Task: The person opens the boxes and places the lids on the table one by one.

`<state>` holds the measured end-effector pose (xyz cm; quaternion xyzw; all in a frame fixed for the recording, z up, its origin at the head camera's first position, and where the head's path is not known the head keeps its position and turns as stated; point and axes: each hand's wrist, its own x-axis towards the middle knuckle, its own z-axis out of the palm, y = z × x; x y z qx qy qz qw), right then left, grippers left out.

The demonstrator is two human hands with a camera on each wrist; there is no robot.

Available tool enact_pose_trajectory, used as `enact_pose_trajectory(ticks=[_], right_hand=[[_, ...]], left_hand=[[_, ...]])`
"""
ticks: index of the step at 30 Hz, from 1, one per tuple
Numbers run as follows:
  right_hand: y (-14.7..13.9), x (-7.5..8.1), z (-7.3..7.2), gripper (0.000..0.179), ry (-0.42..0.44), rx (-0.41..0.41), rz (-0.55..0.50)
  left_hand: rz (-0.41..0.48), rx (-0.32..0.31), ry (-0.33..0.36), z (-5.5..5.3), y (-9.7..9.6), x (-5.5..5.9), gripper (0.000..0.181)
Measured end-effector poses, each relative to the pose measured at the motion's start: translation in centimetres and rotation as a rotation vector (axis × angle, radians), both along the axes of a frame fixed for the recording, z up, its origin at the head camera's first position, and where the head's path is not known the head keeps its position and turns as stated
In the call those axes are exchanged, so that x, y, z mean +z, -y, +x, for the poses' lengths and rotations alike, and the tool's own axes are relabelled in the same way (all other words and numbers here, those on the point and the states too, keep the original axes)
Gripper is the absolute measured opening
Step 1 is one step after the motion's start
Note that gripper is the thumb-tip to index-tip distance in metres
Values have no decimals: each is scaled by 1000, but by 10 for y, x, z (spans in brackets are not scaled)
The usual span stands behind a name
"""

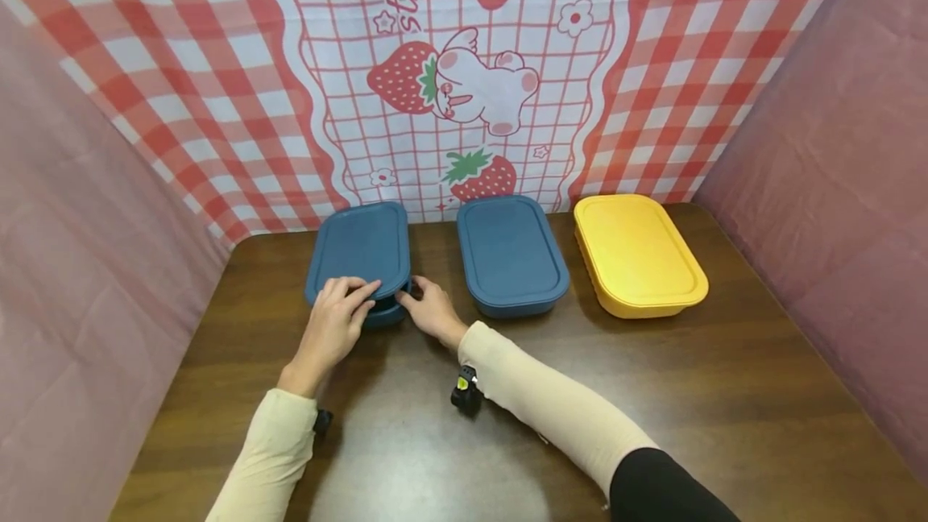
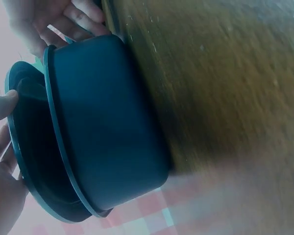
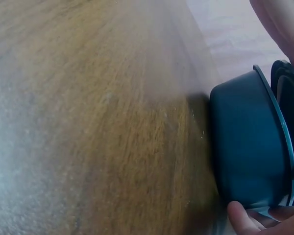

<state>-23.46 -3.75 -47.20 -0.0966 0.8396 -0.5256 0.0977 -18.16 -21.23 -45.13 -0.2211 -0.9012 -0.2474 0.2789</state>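
Observation:
At the left of the head view, a blue lid [image 1: 362, 244] sits tilted on a blue food container [image 1: 387, 316], its near edge raised and a dark gap showing beneath. My left hand [image 1: 335, 329] pinches that raised edge; the left wrist view shows the thumb [image 2: 10, 98] on the lid's rim. My right hand [image 1: 433, 311] grips the container's near right corner, thumb toward the rim. In the right wrist view its fingertips [image 3: 237, 213] touch the container's wall [image 3: 252, 142]. The inside of the container is mostly hidden.
A second blue container [image 1: 511, 252] with its lid on stands in the middle, and a lidded yellow container [image 1: 641, 256] stands to its right. All are near the back edge of the brown wooden table [image 1: 435, 449]. Behind hangs a strawberry-patterned checked cloth [image 1: 565, 151].

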Motion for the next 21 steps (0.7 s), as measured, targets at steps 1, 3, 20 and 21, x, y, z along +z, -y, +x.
enact_pose_trajectory(ticks=[1, 3, 20, 21], right_hand=[[0, 1, 0, 49, -5, -3, -5], [0, 1, 1, 49, -10, -5, -11], [0, -5, 1, 54, 5, -17, -23], [-1, -5, 1, 55, 7, -15, -24]], left_hand=[[12, -4, 1, -1, 0, 0, 31], [29, -8, 2, -1, 0, 0, 30], [184, -10, -113, -6, -3, 0, 30], [199, -8, -121, -6, -2, 0, 30]])
